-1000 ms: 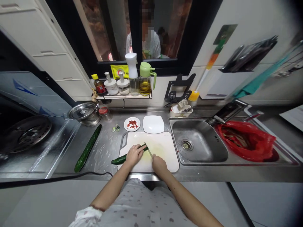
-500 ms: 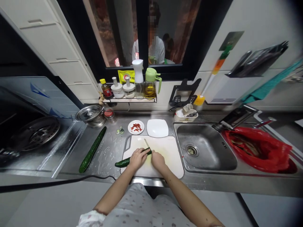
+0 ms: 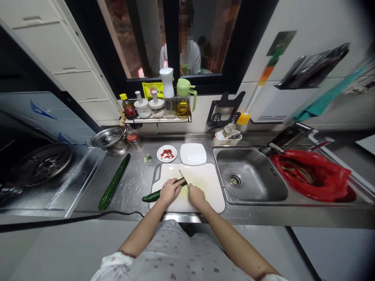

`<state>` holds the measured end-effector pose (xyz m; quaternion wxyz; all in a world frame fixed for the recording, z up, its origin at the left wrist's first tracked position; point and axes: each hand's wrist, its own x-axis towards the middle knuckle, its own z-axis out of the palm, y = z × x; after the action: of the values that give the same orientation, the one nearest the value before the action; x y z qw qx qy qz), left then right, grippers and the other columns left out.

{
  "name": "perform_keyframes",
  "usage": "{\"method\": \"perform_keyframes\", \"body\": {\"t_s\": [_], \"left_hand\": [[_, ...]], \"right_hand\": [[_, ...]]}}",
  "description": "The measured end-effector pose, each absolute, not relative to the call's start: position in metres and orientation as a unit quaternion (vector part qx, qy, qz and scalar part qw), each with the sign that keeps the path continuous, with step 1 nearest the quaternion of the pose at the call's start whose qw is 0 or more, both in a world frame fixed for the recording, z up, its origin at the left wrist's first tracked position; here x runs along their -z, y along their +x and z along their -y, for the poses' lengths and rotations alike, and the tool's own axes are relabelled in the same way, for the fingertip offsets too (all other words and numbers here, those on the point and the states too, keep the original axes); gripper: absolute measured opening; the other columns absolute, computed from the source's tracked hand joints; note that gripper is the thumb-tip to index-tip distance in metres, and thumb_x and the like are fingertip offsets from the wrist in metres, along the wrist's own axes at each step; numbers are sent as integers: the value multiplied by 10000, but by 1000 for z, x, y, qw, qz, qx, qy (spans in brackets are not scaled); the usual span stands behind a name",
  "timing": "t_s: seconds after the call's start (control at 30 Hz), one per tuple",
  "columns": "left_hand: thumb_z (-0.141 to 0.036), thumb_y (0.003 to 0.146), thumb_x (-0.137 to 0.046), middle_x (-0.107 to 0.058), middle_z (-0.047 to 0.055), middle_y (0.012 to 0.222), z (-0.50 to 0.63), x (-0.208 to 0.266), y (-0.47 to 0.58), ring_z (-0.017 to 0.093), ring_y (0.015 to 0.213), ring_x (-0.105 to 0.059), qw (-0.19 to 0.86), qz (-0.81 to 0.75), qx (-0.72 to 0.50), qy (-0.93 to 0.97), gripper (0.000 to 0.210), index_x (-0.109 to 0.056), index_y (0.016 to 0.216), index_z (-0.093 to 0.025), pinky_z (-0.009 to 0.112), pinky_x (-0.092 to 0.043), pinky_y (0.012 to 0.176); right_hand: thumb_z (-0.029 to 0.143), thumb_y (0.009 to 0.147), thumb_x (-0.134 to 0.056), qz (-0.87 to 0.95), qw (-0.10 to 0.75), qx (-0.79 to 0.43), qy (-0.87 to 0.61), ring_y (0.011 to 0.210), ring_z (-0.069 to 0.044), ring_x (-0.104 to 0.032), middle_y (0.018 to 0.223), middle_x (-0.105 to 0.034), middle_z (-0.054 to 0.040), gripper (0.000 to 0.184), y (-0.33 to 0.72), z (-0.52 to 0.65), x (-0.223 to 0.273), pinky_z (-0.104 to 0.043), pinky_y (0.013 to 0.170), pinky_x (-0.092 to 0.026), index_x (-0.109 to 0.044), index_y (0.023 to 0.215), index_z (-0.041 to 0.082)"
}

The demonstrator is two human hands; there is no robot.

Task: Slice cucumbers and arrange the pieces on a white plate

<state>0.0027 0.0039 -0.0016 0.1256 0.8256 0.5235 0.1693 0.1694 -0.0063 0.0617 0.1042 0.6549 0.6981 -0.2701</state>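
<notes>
A small round plate (image 3: 158,155) carries scattered bits of chopped red food (image 3: 166,153), and a squarish white plate (image 3: 193,154) stands bare just beside it. On the wire shelf (image 3: 172,120), the green-topped jug (image 3: 183,105) holds yellow oil, near two white-lidded jars and a dark bottle (image 3: 128,108) with a yellow cap. A lidded metal pot (image 3: 117,148) and a red-topped jar (image 3: 134,143) stand at the back left. To the right of the sink (image 3: 253,189), a red bag (image 3: 325,183) gapes around something brownish, too blurred to name.

The metal tabletop (image 3: 84,199) is spotted with water and runs beneath a dark-framed window. A pale cutting board (image 3: 206,197) lies at its near edge, stained faintly green.

The cucumber (image 3: 150,196) lies across the left part of the board, its near-left end jutting past the edge, its long axis rising slightly toward the far right. The person's left hand (image 3: 170,190) presses over it, fingers bent close together; the right hand (image 3: 196,196) is wrapped around the handle of a knife (image 3: 183,177), whose blade points far-left, at the cucumber's right end. Another whole cucumber (image 3: 114,182) lies left of the board, slanting far-right.
</notes>
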Motion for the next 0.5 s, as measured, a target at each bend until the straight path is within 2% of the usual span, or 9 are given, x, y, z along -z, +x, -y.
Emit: {"method": "perform_keyframes", "body": {"t_s": [0.5], "left_hand": [[-306, 938, -465, -604, 43, 1112, -3, 1, 2, 183, 987, -530, 125, -524, -172, 825, 391, -558, 1316, -339, 337, -448, 921]], "right_hand": [[59, 885, -371, -694, 121, 265, 658, 985, -230, -661, 1009, -686, -165, 292, 183, 29, -53, -303, 764, -457, -531, 1118, 129]]}}
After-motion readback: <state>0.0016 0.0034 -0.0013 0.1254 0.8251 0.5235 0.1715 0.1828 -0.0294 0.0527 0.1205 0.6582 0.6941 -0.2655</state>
